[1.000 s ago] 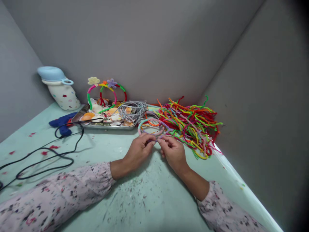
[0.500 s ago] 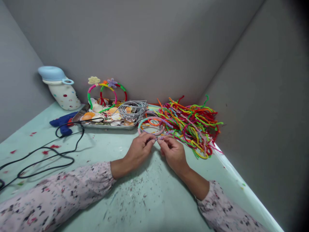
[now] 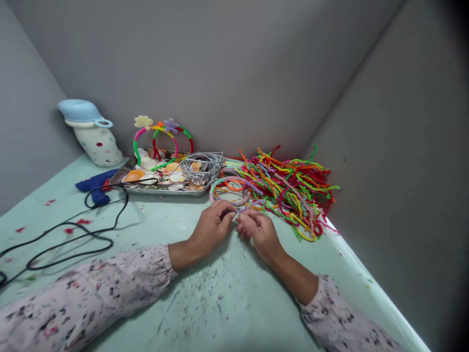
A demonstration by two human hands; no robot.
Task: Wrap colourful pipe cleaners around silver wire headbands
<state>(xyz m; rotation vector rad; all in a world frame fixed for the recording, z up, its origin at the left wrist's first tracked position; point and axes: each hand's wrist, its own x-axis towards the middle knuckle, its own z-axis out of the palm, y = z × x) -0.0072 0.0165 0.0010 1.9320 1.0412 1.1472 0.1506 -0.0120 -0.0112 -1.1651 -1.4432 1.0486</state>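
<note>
My left hand (image 3: pixel 212 226) pinches a thin purple pipe cleaner (image 3: pixel 240 210) near the middle of the table. Close beside it on the right, my right hand (image 3: pixel 260 232) has its thumb and forefinger pressed together at the same purple piece. The fingertips of both hands nearly meet, and they partly hide the piece. Just behind the fingers lies a ring wrapped in pastel pipe cleaner (image 3: pixel 215 184), green, pink and purple. A big tangled pile of coloured pipe cleaners (image 3: pixel 289 181) spreads to the right of the ring.
A metal tray (image 3: pixel 164 193) holds shells, a coil of grey wire (image 3: pixel 201 168) and two upright coloured hoops with flowers. Left of it are a blue glue gun (image 3: pixel 95 182) with a looping black cord (image 3: pixel 88 234) and a bottle (image 3: pixel 97 139). Grey walls enclose the table (image 3: pixel 234 303).
My right hand's fingers have shifted slightly left and curled, and more of the purple piece shows above them. My left hand has barely moved.
</note>
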